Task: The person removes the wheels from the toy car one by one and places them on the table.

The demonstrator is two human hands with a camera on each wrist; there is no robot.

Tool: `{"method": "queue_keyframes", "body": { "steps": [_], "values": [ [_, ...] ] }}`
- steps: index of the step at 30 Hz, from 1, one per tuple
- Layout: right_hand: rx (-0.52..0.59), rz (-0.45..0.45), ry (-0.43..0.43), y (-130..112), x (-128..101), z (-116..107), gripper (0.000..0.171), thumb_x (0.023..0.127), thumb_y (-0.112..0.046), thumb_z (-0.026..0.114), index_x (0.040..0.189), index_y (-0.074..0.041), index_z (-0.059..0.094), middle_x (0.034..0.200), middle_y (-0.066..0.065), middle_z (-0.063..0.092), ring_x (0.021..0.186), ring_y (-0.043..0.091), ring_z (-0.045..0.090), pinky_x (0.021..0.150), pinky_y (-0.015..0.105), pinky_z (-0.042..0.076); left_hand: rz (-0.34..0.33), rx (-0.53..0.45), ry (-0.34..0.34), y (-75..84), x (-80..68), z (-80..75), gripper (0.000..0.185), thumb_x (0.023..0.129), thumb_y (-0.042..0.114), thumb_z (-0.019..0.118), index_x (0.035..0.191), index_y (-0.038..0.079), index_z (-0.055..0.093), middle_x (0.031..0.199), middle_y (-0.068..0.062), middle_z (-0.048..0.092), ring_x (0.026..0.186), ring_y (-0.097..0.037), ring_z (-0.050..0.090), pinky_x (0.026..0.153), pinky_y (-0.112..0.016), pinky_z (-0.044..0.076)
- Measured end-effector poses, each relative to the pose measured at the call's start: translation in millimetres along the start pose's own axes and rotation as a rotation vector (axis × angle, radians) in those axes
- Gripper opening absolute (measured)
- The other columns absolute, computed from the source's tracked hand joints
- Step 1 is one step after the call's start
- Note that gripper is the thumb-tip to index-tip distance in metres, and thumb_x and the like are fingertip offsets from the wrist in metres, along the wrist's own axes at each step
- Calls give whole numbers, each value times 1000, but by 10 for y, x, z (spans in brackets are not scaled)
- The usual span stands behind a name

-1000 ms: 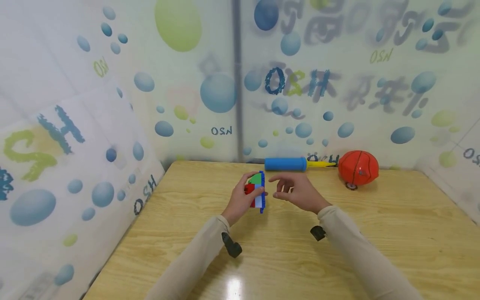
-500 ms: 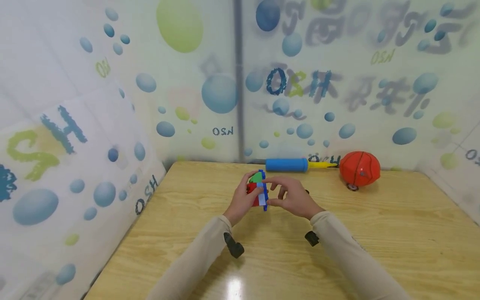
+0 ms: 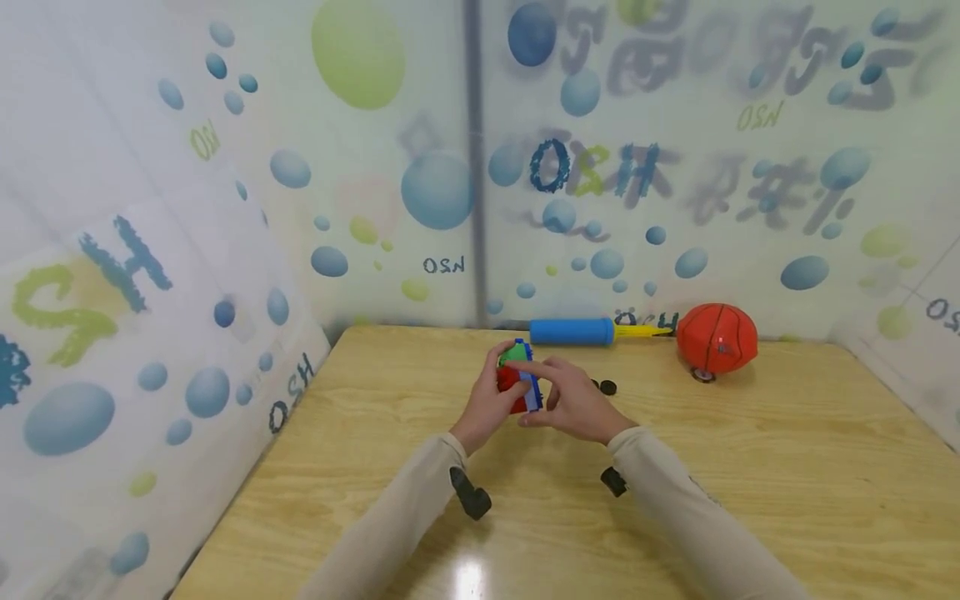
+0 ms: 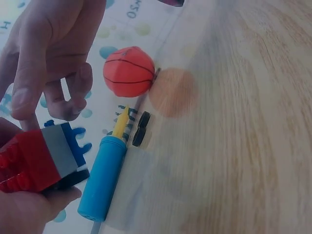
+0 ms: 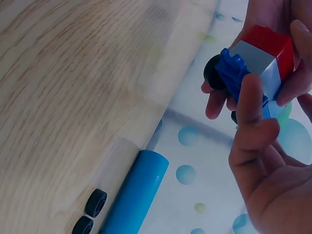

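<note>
A small toy block build [image 3: 519,379] of red, green, grey and blue bricks is held above the wooden table [image 3: 750,467], a black wheel [image 5: 212,73] on its side. My left hand [image 3: 486,404] grips it from the left, fingers wrapped round the red bricks [image 4: 27,163]. My right hand [image 3: 572,402] meets it from the right, with a fingertip [image 5: 251,95] on the blue plate and another on the grey face [image 4: 22,100]. Both hands hold the block build [image 5: 261,58].
Two loose black wheels [image 3: 603,387] lie just right of my hands. A blue hand pump [image 3: 573,331] with a yellow tip lies along the back wall. An orange basketball [image 3: 716,336] sits to its right. Bubble-patterned walls close in the table at the back and left.
My right hand has moved left from a gap beside the block build onto it. The two black wheels now show on the table. The left hand has kept its hold.
</note>
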State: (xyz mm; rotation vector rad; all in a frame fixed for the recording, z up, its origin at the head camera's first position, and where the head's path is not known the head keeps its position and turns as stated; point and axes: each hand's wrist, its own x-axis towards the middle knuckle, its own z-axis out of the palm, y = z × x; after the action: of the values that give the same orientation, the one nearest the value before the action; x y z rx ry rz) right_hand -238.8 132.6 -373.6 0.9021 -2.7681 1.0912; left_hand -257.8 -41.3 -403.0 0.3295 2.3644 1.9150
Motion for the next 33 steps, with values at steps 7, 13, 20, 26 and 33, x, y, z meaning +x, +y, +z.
{"method": "queue_keyframes", "body": {
  "steps": [7, 13, 20, 26, 33],
  "values": [
    [-56, -11, -5, -39, 21, 19, 82, 77, -22, 88, 149, -23, 49, 116, 15, 57, 60, 10, 56, 61, 21, 52, 10, -8, 8, 35, -23, 15, 64, 98, 14, 59, 152, 32, 29, 148, -15, 45, 131, -36, 51, 105, -55, 50],
    [-180, -23, 65, -50, 37, 53, 77, 75, -22, 89, 144, -22, 55, 106, 10, 60, 68, 9, 52, 61, 22, 47, -19, -48, 0, 69, -40, 54, 66, 97, 14, 60, 153, 27, 28, 150, -15, 43, 132, -37, 50, 104, -55, 50],
    [-31, -32, 80, 30, 16, 0, 73, 77, -18, 88, 142, -22, 56, 117, 12, 65, 74, 16, 61, 60, 22, 53, -21, -94, -84, 96, -60, -27, 62, 102, 26, 53, 156, 33, 25, 149, -16, 44, 130, -35, 51, 103, -51, 52],
    [380, 50, -20, 147, -56, -95, 71, 83, -13, 82, 146, -21, 49, 120, 22, 59, 65, 42, 70, 65, 40, 61, 100, -97, -169, 62, -61, -187, 58, 104, 27, 49, 157, 34, 27, 149, -16, 42, 135, -38, 50, 109, -55, 47],
    [576, 136, -144, 264, -90, -176, 69, 88, -19, 77, 149, -30, 45, 124, 16, 63, 68, 44, 67, 56, 35, 52, 346, 60, -249, 61, -115, -354, 71, 87, -1, 49, 153, 23, 40, 156, -3, 37, 147, -33, 36, 111, -63, 40]
  ]
}}
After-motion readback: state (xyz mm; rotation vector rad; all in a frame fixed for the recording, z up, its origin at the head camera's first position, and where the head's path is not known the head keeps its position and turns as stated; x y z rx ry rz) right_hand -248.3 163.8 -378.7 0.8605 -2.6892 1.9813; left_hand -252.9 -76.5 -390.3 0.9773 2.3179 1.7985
